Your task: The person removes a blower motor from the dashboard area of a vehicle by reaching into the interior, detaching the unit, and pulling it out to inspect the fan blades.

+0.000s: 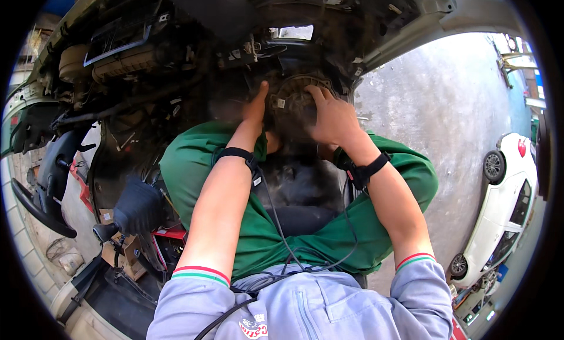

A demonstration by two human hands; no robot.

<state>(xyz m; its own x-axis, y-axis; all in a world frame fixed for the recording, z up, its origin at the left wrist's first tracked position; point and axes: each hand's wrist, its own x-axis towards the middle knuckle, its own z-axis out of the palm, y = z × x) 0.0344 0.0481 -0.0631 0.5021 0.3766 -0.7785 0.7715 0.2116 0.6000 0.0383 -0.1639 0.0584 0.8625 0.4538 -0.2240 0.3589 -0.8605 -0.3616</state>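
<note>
In the dark underside of a car dashboard, a round plastic housing (298,88) with a pale label sits in front of me. My right hand (329,114) grips it at the right, index finger bent onto its face. My left hand (254,110) is at its left, thumb raised, the other fingers hidden. Black straps with cables circle both my wrists, and my legs in green trousers are bent below my arms.
A black steering wheel (32,202), gear lever (106,231) and cardboard box (126,263) are at left. An open door frame (411,23) curves over the right. Outside are a concrete floor (423,93) and white car (493,216).
</note>
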